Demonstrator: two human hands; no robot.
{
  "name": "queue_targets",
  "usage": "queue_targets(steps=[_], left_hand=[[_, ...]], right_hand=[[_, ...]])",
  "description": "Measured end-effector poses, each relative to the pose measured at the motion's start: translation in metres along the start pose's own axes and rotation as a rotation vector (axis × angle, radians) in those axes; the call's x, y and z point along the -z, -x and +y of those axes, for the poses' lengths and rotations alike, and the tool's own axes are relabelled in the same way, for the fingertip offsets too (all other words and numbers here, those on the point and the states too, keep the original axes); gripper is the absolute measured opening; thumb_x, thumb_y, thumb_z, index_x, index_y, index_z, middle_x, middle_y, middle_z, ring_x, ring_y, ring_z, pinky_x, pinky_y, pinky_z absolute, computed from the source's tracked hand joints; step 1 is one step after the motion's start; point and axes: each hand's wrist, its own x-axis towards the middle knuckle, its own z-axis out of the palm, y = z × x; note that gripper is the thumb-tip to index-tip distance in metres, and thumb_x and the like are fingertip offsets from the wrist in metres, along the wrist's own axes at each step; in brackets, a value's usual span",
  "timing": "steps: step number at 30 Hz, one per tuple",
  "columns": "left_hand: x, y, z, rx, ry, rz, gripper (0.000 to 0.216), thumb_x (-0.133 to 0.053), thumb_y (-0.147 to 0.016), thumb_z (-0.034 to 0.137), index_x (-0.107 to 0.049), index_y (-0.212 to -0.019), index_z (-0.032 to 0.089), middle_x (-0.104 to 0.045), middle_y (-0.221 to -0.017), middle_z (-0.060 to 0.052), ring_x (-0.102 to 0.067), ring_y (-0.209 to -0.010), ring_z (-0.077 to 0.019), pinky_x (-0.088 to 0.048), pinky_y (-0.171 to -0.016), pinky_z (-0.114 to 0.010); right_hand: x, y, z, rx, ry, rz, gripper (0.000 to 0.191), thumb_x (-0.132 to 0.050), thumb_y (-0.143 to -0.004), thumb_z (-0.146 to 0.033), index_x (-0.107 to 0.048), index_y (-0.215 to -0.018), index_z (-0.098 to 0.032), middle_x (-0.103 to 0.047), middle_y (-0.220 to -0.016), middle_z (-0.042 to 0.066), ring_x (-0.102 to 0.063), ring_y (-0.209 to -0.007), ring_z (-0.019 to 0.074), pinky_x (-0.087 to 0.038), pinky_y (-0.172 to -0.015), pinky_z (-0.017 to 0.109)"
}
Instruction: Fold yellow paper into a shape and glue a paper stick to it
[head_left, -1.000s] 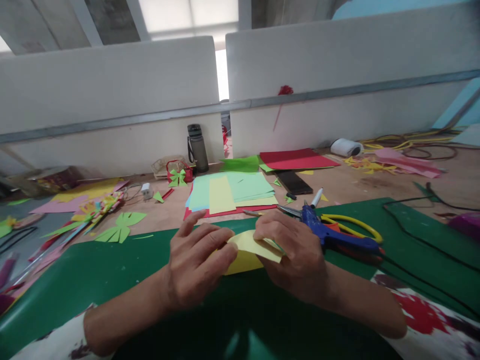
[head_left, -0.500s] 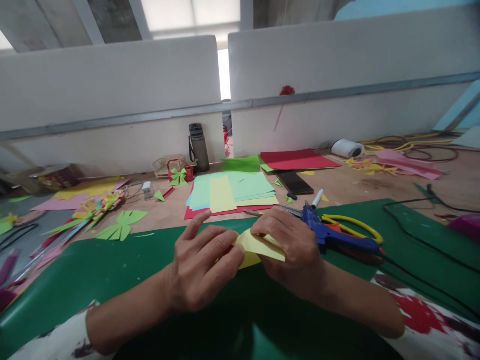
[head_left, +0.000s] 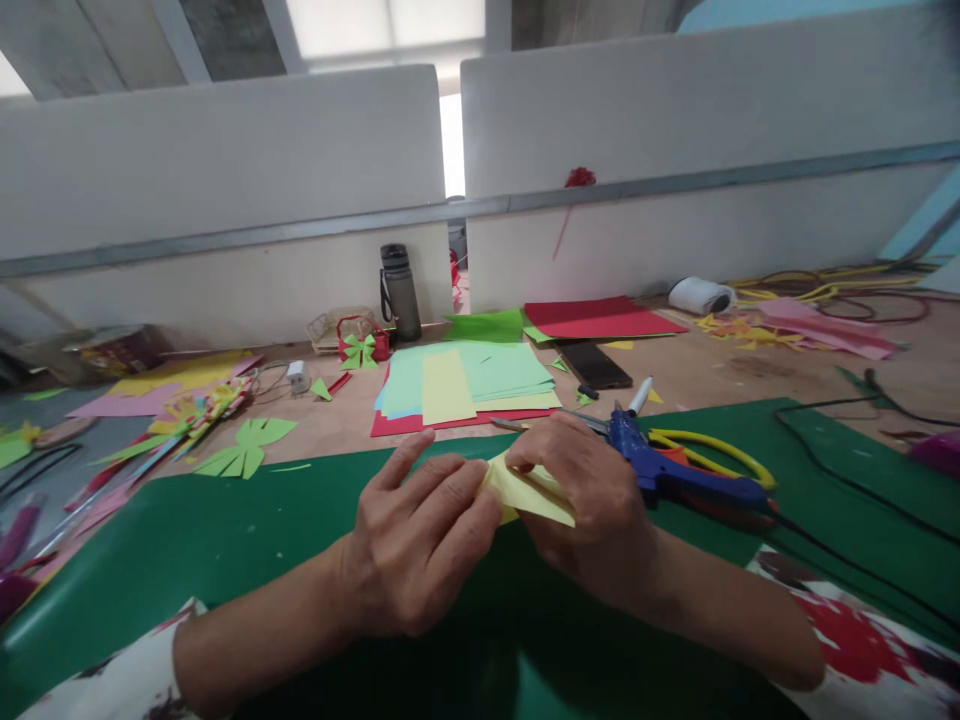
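A folded piece of yellow paper [head_left: 529, 492] is pinched between both hands above the green cutting mat [head_left: 195, 540]. My left hand [head_left: 420, 540] grips its left end with curled fingers, the index finger raised. My right hand [head_left: 589, 505] closes over its right end, thumb on top. Much of the paper is hidden under the fingers.
A blue glue gun [head_left: 675, 475] and yellow-handled scissors [head_left: 720, 450] lie just right of my right hand. A stack of coloured paper sheets [head_left: 465, 385], a phone [head_left: 596, 365], a marker [head_left: 639, 396] and a grey bottle [head_left: 398, 292] stand behind. Paper scraps [head_left: 240, 450] litter the left; cables [head_left: 840, 450] run right.
My hands have drawn closer together and the yellow paper is folded smaller, with less of it showing between the fingers. The view has shifted slightly.
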Motion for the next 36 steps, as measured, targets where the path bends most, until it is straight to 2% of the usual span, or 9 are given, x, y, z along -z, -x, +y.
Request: queue_targets(steps=[7,13,17,22,25,29,36], left_hand=[[-0.001,-0.004,0.007,0.031,-0.034,0.003,0.012,-0.045,-0.083,0.007,-0.055,-0.09,0.009,-0.071,-0.09,-0.016,-0.067,-0.089,-0.0239,-0.043,-0.094,-0.047],[-0.002,-0.004,0.014,0.059,-0.066,-0.017,0.015,-0.042,-0.084,0.007,-0.053,-0.095,0.009,-0.07,-0.093,-0.018,-0.066,-0.091,-0.0249,-0.042,-0.095,-0.048],[-0.007,-0.003,0.022,0.12,-0.118,-0.034,0.018,-0.051,-0.081,0.011,-0.051,-0.099,0.01,-0.069,-0.097,-0.018,-0.065,-0.095,-0.0257,-0.041,-0.097,-0.05],[-0.012,-0.007,0.025,0.151,-0.156,0.067,0.034,-0.059,-0.076,0.008,-0.047,-0.108,0.005,-0.069,-0.092,-0.018,-0.067,-0.09,-0.0265,-0.045,-0.093,-0.05],[-0.014,-0.009,0.024,0.155,-0.177,0.107,0.048,-0.06,-0.074,0.006,-0.042,-0.118,0.002,-0.069,-0.094,-0.017,-0.066,-0.092,-0.0247,-0.044,-0.096,-0.047],[-0.015,-0.009,0.023,0.161,-0.197,0.108,0.061,-0.06,-0.075,0.005,-0.033,-0.129,0.003,-0.069,-0.095,-0.014,-0.067,-0.09,-0.0216,-0.043,-0.098,-0.043],[-0.016,-0.01,0.02,0.211,-0.185,0.079,0.062,-0.053,-0.082,0.007,-0.025,-0.137,0.008,-0.071,-0.093,-0.011,-0.069,-0.08,-0.0188,-0.048,-0.093,-0.041]], right_hand=[[0.0,-0.004,-0.001,0.02,0.02,0.004,0.008,-0.049,-0.076,-0.013,-0.045,-0.077,-0.02,-0.055,-0.065,0.002,-0.05,-0.061,0.0166,-0.039,-0.063,0.035],[0.0,-0.003,-0.001,0.038,0.068,-0.011,0.011,-0.047,-0.073,-0.009,-0.046,-0.077,-0.02,-0.056,-0.065,0.002,-0.052,-0.063,0.0173,-0.038,-0.065,0.036],[0.0,-0.005,-0.002,0.04,0.11,-0.01,0.011,-0.046,-0.071,-0.009,-0.045,-0.073,-0.02,-0.054,-0.061,0.002,-0.049,-0.059,0.0169,-0.037,-0.064,0.035],[0.001,-0.007,-0.004,0.055,0.184,-0.029,0.007,-0.044,-0.075,-0.015,-0.048,-0.071,-0.019,-0.054,-0.062,0.003,-0.047,-0.06,0.0179,-0.035,-0.064,0.035],[0.001,-0.008,-0.005,0.051,0.215,-0.045,0.01,-0.042,-0.076,-0.015,-0.051,-0.07,-0.017,-0.054,-0.062,0.004,-0.047,-0.061,0.0184,-0.034,-0.063,0.035],[-0.001,-0.008,-0.006,0.034,0.278,-0.045,0.014,-0.042,-0.077,-0.017,-0.05,-0.066,-0.018,-0.051,-0.059,0.003,-0.045,-0.06,0.0177,-0.032,-0.063,0.034],[-0.002,-0.008,-0.007,0.062,0.352,-0.07,0.018,-0.04,-0.08,-0.015,-0.05,-0.065,-0.018,-0.049,-0.059,0.002,-0.045,-0.06,0.0173,-0.031,-0.064,0.034]])
